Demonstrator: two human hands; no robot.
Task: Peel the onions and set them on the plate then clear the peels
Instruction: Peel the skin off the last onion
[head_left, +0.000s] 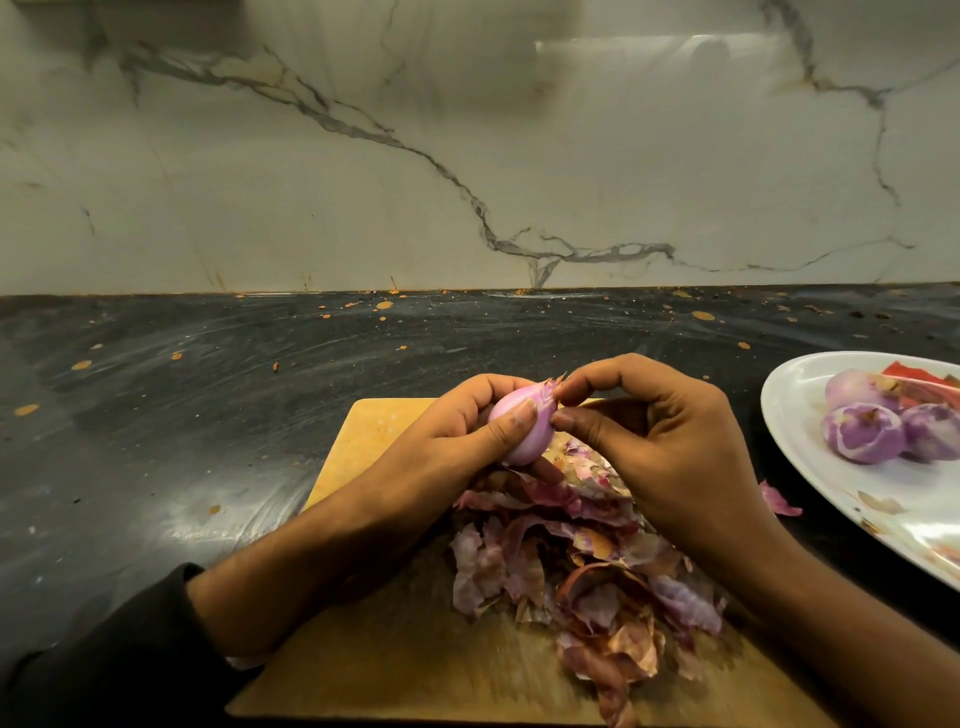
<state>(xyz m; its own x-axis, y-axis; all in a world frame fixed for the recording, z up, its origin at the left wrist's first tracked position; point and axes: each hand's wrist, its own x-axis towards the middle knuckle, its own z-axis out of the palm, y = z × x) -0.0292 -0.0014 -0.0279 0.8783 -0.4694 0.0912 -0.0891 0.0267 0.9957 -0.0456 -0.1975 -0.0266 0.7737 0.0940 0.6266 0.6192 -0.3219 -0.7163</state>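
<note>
Wooden cutting board (384, 660), glossy white plate (795, 415), papery peels (582, 561)

Marble wall (467, 156) at back, white w/ grey veins, faint orange streaks. Dark stone counter (156, 389) below, smeared, orange specks esp. near wall joint. Dim warm light, soft glare upper right.

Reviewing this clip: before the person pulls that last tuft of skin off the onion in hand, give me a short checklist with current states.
1. Left hand grips the onion firmly: ok.
2. Right hand pinches the skin at the onion's tip: ok.
3. Onion held over the cutting board, so the skin drops onto the peel pile: ok.
4. Plate has bare space for another onion beside the peeled onions: ok.
5. Onion's hidden underside free of skin: cannot tell.
6. All peels on the board: not ok, stray peel lies on the counter.
</note>
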